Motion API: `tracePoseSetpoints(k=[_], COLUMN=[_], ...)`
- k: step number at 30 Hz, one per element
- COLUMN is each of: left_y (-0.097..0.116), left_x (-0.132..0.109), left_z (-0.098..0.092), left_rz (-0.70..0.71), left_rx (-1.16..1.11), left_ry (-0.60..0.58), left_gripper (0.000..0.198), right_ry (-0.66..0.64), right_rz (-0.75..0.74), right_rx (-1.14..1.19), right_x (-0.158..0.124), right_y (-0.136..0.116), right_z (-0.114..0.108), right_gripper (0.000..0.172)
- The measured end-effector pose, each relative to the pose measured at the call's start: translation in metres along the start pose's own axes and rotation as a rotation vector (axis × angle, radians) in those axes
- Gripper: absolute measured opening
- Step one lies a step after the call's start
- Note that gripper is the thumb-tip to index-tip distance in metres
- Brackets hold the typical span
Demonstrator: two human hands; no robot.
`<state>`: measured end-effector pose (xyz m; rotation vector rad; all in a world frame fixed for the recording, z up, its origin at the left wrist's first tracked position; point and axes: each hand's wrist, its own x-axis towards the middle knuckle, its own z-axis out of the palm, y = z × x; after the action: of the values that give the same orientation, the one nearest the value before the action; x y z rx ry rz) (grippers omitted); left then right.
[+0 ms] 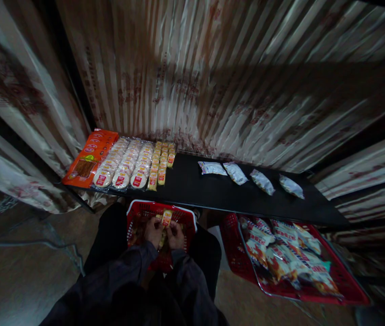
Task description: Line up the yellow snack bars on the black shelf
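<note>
A small yellow snack packet (167,218) with a red and white label stands up between my hands, over the red basket (192,222) between my knees. My left hand (153,232) is closed at the packet's lower left. From the lower right, my right hand (176,236) pinches it; the fingertips are partly hidden. More small yellowish packets lie dimly in the basket beneath my hands. On the black shelf (185,185) ahead, matching yellow packets (161,164) stand in short rows, beside several rows of round white wrapped crackers (121,179).
An orange bag (87,167) lies at the shelf's left end. Several white-backed snack bags (235,173) lie spaced out on its right half. Below right, another red basket (355,290) holds many snack bags (280,260). A patterned curtain (192,81) hangs behind; a cable (36,243) crosses at left.
</note>
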<state>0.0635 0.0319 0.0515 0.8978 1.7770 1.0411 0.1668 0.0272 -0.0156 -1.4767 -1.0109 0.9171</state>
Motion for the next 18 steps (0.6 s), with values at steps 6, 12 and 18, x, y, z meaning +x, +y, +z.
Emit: tracePoseSetpoints(k=[6,12,18], left_y=[0.017,0.040,0.065], left_x=[0.004,0.006,0.010], left_z=[0.007,0.009,0.013], left_rz=[0.064,0.120,0.134], left_rx=[-0.059,-0.088,-0.013], left_ry=[0.013,0.012,0.009], left_gripper=[0.014,0.015,0.021], right_ry=[-0.030,-0.031,-0.021], right_rz=[0.021,-0.033,-0.068], right_rx=[0.039,0.001,-0.070], right_x=[0.014,0.026,0.041], right_y=[-0.024,-0.050,-0.071], right_z=[-0.001,-0.002,-0.002], right_gripper=[0.037,0.041,0.043])
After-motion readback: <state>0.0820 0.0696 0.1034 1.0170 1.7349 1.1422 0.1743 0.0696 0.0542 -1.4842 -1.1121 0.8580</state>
